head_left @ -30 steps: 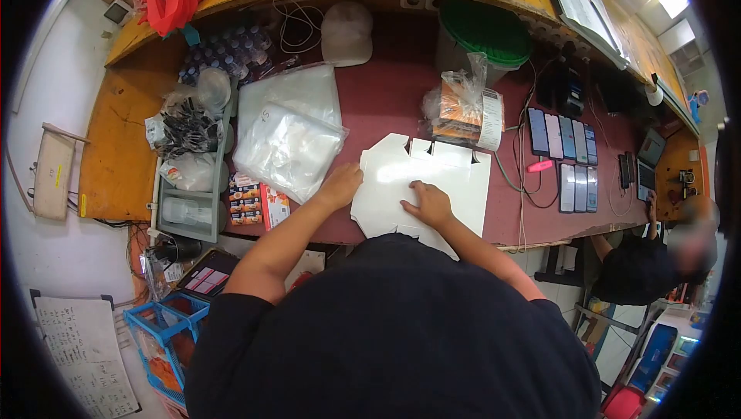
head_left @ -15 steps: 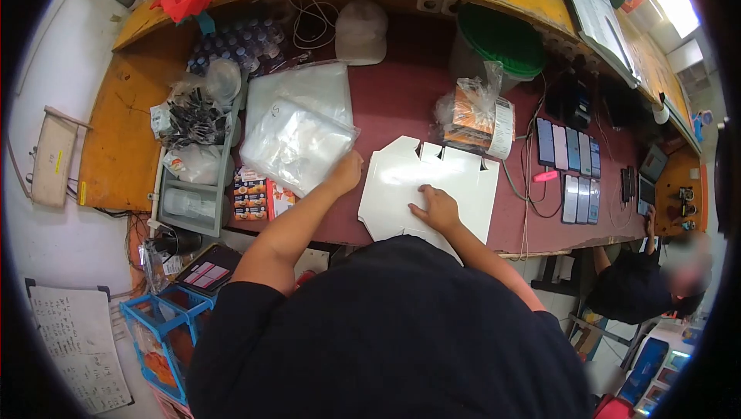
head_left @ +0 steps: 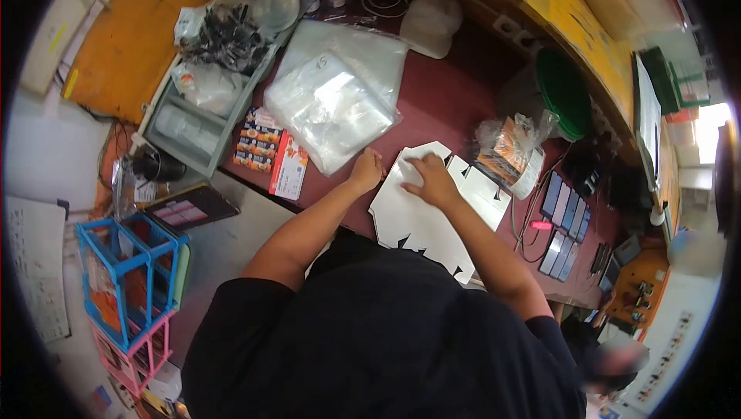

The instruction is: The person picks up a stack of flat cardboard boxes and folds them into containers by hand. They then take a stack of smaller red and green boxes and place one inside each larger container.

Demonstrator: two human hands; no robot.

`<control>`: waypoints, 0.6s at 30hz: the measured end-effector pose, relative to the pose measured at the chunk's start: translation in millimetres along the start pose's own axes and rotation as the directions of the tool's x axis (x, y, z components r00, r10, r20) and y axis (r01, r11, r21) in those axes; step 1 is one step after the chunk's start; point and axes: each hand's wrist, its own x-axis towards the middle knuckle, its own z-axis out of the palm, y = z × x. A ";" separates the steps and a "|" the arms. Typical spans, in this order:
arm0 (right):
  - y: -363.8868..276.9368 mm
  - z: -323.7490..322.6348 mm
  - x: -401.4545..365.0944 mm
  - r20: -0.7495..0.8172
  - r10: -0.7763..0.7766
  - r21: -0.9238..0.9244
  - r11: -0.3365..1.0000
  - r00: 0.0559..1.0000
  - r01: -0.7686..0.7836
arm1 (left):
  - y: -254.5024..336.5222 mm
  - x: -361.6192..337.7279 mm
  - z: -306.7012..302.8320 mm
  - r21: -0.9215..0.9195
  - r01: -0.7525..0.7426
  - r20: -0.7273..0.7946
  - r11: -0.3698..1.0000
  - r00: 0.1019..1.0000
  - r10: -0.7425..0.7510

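Note:
A flat white sheet of cut cardboard [head_left: 424, 222] with dark notches lies on the dark red table in front of my body. My right hand [head_left: 432, 180] rests on its upper part, thumb and fingers apart. At the sheet's left edge is my left hand [head_left: 368, 170], its fingers curled in; anything inside them is hidden. Just above my left hand lies a stack of clear plastic bags [head_left: 332, 106], marked with dark writing. A red and white printed box [head_left: 288, 168] sits to the left of the bags' lower corner.
Left stands a grey bin [head_left: 220, 141] of plastic-wrapped items. A wrapped orange package [head_left: 505, 153] and a green-lidded bucket [head_left: 562, 95] are at right, with several phones [head_left: 567, 203] and cables beyond. Blue crates [head_left: 127, 276] stand lower left. Another person [head_left: 590, 349] is at far right.
The view has turned and shifted left. My right hand has moved up the cardboard toward its top edge. My left hand has come closer to the cardboard's left edge, below the plastic bags.

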 end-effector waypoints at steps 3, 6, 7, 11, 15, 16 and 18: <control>-5.2 -4.6 50.0 0.160 -0.110 -0.057 0.991 0.981 0.121 | 0.8 -10.8 -6.8 -0.087 0.058 0.024 0.995 0.998 -0.056; -6.9 4.6 68.8 0.330 -0.192 -0.115 0.964 0.924 0.241 | -3.1 -24.0 -16.8 -0.060 0.042 0.036 0.997 0.999 -0.040; -6.0 8.2 71.6 0.400 -0.215 -0.107 0.954 0.891 0.279 | -3.9 -28.2 -19.7 -0.038 0.025 0.041 0.999 0.999 -0.023; -10.2 8.5 76.0 0.474 -0.217 0.065 0.975 0.853 0.212 | -2.0 -38.0 -24.1 -0.100 0.007 -0.023 0.995 1.000 -0.009; -17.3 -9.8 68.9 0.434 -0.287 -0.018 0.945 0.854 0.326 | 7.5 -35.8 -19.6 -0.166 -0.031 -0.031 0.986 0.999 0.026; -17.9 -13.1 66.1 0.402 -0.290 -0.026 0.945 0.868 0.327 | 9.8 -35.8 -19.1 -0.187 -0.017 -0.023 0.982 1.000 0.013; -20.6 -22.3 61.0 0.376 -0.293 -0.037 0.943 0.879 0.331 | 16.1 -37.5 -21.6 -0.166 -0.010 -0.001 0.986 1.000 0.010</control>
